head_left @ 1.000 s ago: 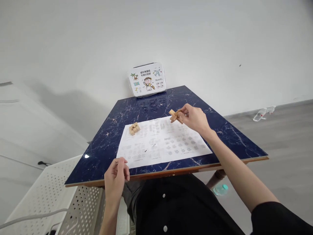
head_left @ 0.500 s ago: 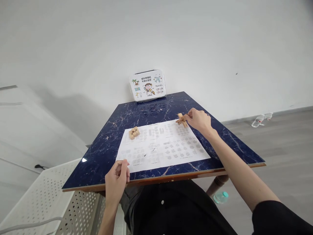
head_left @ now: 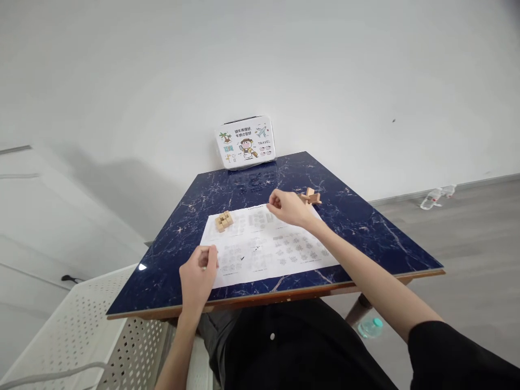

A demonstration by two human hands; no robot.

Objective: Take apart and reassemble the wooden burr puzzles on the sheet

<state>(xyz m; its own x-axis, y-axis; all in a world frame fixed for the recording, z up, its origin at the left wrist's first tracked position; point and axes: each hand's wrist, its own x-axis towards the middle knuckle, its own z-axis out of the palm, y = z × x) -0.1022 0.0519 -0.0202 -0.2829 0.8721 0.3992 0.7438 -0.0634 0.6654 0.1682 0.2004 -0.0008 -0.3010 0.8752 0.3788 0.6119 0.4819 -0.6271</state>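
My left hand (head_left: 199, 275) hovers by the left edge of a printed white sheet (head_left: 260, 254), its fingers curled toward the thumb and nothing visible in them. Over the sheet's far edge, my right hand (head_left: 289, 208) is closed, fingers bent in to the thumb; whatever it holds, if anything, is hidden. A small cluster of wooden blocks (head_left: 223, 221) rests on the sheet's far left corner. Behind my right hand, at the far right corner, lies a pile of wooden pieces (head_left: 312, 196), partly covered by the hand.
The blue marbled table (head_left: 195, 211) has a wooden edge. A white box with cartoon prints (head_left: 246, 143) leans on the wall at the back. To the left stands a white perforated cabinet (head_left: 81, 314). Plastic bottles (head_left: 431, 199) lie on the floor at right.
My right hand has moved left, away from the wooden pieces at the far right corner. My left hand has lifted slightly and shifted away from me along the sheet's edge.
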